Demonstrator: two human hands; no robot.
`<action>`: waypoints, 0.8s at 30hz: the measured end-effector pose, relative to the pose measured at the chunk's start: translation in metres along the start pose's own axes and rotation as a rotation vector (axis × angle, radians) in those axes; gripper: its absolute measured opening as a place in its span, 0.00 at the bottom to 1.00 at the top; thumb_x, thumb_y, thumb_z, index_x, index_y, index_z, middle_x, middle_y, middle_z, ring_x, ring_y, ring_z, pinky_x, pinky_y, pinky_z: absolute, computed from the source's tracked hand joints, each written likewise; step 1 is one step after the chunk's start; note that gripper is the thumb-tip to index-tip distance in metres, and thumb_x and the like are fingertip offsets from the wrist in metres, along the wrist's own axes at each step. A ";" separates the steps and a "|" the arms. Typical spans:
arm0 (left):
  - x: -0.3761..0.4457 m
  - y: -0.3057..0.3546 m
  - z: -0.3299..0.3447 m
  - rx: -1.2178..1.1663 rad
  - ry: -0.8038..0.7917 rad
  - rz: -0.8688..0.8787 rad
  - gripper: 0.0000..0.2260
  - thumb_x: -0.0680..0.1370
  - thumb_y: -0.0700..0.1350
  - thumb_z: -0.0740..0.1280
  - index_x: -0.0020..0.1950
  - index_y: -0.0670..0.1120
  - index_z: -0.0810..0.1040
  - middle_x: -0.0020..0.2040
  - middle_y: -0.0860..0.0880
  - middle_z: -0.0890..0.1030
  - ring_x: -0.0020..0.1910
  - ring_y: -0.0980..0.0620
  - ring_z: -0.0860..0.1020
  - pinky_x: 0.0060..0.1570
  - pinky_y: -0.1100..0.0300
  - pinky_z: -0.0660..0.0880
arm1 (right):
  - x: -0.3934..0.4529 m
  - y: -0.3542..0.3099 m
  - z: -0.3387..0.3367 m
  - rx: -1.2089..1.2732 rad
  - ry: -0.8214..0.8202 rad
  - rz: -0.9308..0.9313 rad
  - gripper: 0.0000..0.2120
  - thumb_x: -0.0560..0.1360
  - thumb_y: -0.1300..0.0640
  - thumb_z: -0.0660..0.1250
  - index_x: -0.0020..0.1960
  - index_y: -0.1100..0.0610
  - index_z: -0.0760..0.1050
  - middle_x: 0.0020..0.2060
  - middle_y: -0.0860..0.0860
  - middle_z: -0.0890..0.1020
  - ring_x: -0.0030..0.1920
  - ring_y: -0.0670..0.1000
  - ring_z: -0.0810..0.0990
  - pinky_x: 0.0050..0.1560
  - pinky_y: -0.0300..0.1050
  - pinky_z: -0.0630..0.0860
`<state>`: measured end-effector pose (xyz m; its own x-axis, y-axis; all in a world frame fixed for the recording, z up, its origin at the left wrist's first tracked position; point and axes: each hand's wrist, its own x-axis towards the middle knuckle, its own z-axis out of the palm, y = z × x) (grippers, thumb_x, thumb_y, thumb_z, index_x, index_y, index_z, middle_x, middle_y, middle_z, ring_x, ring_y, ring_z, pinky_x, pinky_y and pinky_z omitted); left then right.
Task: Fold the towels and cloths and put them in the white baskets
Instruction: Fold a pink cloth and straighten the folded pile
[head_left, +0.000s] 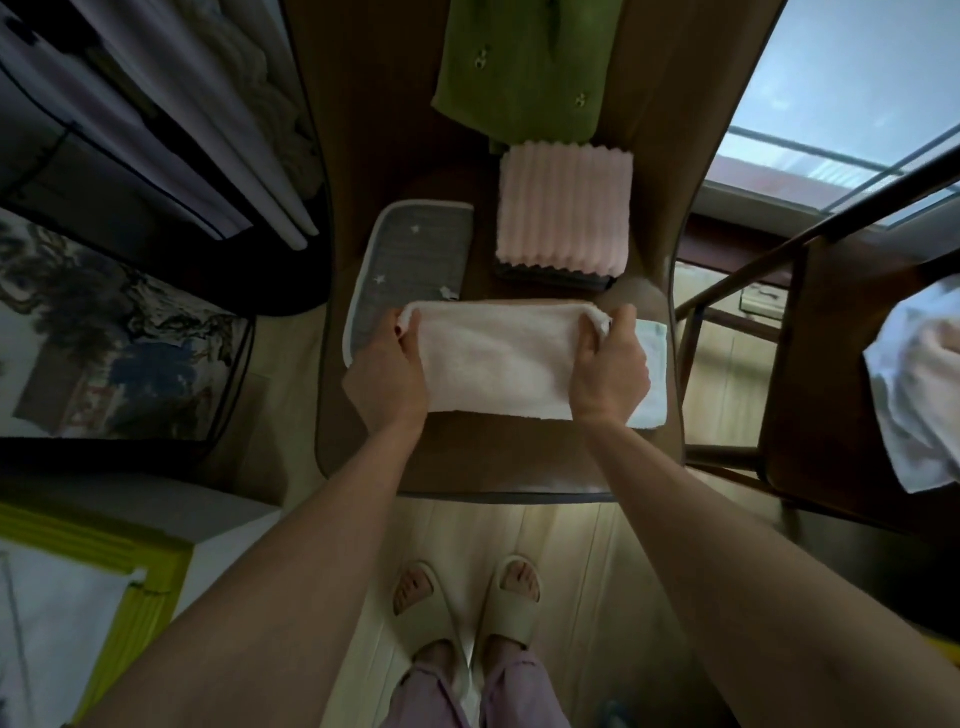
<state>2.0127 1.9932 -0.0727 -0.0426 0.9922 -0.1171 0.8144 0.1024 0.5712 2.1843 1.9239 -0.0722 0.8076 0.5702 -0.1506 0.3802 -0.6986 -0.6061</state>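
- Pale pink towel (498, 358) lies folded into a wide band on the brown table (493, 462), stretched between the two hands near the table's front edge.
- Left hand (387, 371) grips the towel's left end, fingers curled over the far corner and thumb lying along the short edge.
- Right hand (613, 364) holds the towel's right end the same way, fingers curled round the far right corner, where the cloth bunches a little.
- Both forearms reach forward from the bottom of the view, so the towel sits straight ahead of the person, its long sides running left to right.
- Under the towel's right end a light blue cloth (652, 374) lies flat, showing just past the right hand.
- Under the towel's left end a grey mat with white stars (415, 260) and a pale border extends away from the left hand.
- Beyond the towel, well apart from the hands, a ribbed pink towel (563, 208) lies folded on top of a dark folded cloth (550, 280), of which only the near edge shows.
- Farther back a green cloth (519, 67) lies on the table, touching the ribbed towel's far edge.
- At the right, a chair (831, 415) carries a white crumpled cloth (919, 389).
- Below the table, the person's feet in beige slippers (467, 613) stand on a light wooden floor.
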 end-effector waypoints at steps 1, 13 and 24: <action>0.003 -0.003 0.004 0.010 0.000 0.011 0.15 0.83 0.52 0.56 0.57 0.44 0.76 0.50 0.44 0.81 0.49 0.46 0.79 0.43 0.56 0.70 | 0.004 0.003 0.005 0.001 0.002 0.005 0.11 0.82 0.50 0.59 0.58 0.56 0.69 0.46 0.50 0.78 0.45 0.48 0.76 0.48 0.45 0.70; 0.014 -0.020 0.032 0.070 0.004 -0.049 0.17 0.84 0.51 0.53 0.66 0.44 0.72 0.56 0.44 0.80 0.54 0.45 0.78 0.46 0.59 0.64 | 0.025 0.017 0.033 -0.162 -0.056 -0.110 0.12 0.83 0.53 0.56 0.60 0.59 0.68 0.38 0.50 0.74 0.37 0.50 0.73 0.41 0.45 0.67; 0.030 -0.011 0.042 0.056 0.075 -0.086 0.15 0.83 0.52 0.56 0.62 0.43 0.72 0.57 0.44 0.78 0.56 0.46 0.76 0.51 0.56 0.70 | 0.032 0.029 0.029 -0.031 -0.128 -0.133 0.07 0.82 0.56 0.59 0.50 0.60 0.70 0.40 0.51 0.77 0.39 0.49 0.74 0.41 0.41 0.69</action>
<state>2.0270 2.0189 -0.1167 -0.1545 0.9828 -0.1015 0.8370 0.1848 0.5150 2.2084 1.9342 -0.1172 0.6860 0.7075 -0.1696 0.4951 -0.6249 -0.6036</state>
